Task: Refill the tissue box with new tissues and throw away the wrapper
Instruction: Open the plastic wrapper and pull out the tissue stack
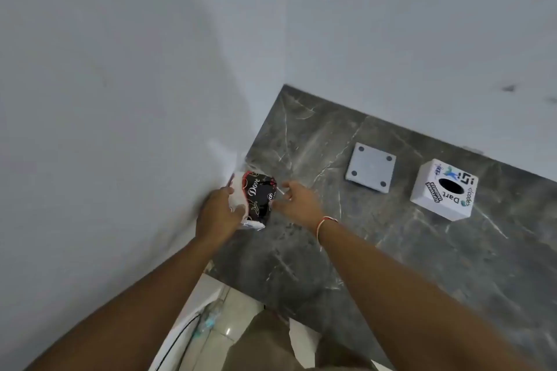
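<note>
At tabletop's left corner, against the wall: one tissue pack held.

Left hand [217, 211] grips the black "Dove" tissue pack [258, 199], fingers [226, 190] curled round its left side. Right hand [297, 201] pinches the wrapper's right edge. On the grey marbled tabletop [391, 265]: one white tissue box [443, 190] at right, hole up; one base panel [371, 171] with four pads between, apart from both.

A black-and-white "Dove" tissue pack [256, 200], still in its wrapper, is held tilted above the bench's [391, 265] left corner. The white cube tissue box [443, 191], printed with logos, sits upright at right, its dark oval slot facing up; its grey base plate [370, 167] lies between them, feet up.
</note>
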